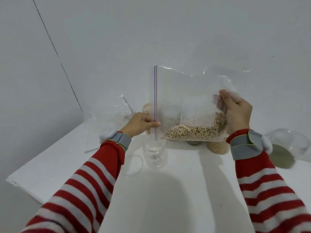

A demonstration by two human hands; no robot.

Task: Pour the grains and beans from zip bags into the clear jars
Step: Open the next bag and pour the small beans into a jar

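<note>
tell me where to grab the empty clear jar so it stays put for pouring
Grip the jar round its straight side wall, below the rim, coming from the right. It stands upright, its mouth must stay free under the zip bag, and a clear lid lies close on its left.

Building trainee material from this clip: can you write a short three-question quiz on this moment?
1. True or false: the clear jar below the zip bag is already full.
2. Which hand pinches the zip strip? A) left B) right
3. Fill in: the lid lies on the table to the jar's ____ in the picture.

Key: 1 false, the beans are in the bag; 2 A, the left hand; 3 left.
</note>
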